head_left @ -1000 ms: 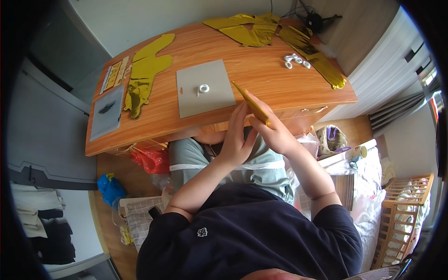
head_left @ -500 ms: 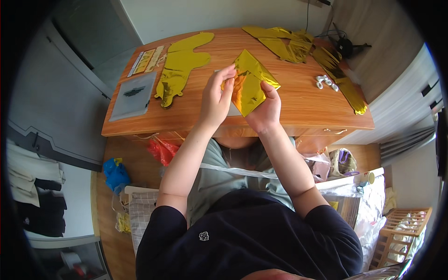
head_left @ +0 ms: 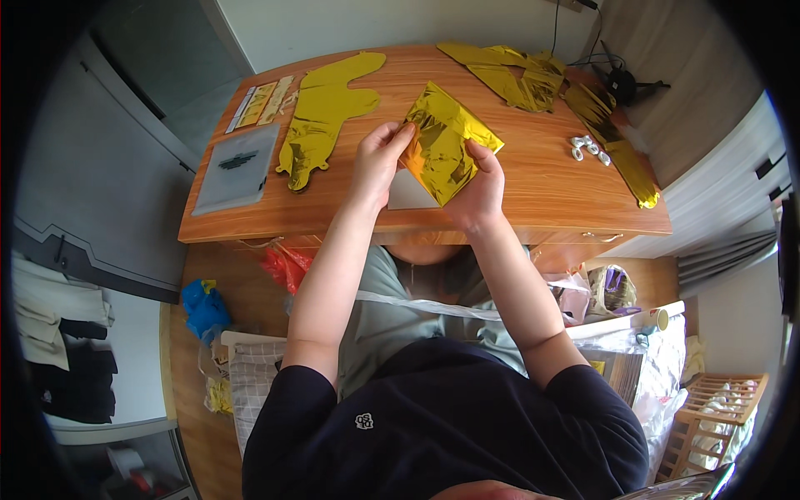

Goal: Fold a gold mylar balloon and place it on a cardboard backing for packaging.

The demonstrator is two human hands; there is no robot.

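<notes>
A folded gold foil piece (head_left: 442, 162) is pinched along opposite sides by the left fingers (head_left: 385, 136) and right fingers (head_left: 485, 158), above the tabletop (head_left: 533, 196). Left of the fingers, a flat gold foil shape (head_left: 321, 104) is spread; to their right, small white rolls (head_left: 592, 149) are clustered.

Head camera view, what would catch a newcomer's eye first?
Probably the shiny gold foil, pinched at its sides by the left hand and right hand above the wooden desk. Next might be the large gold cutout lying flat on the desk's left side, then the blue bag on the floor at left.
</notes>
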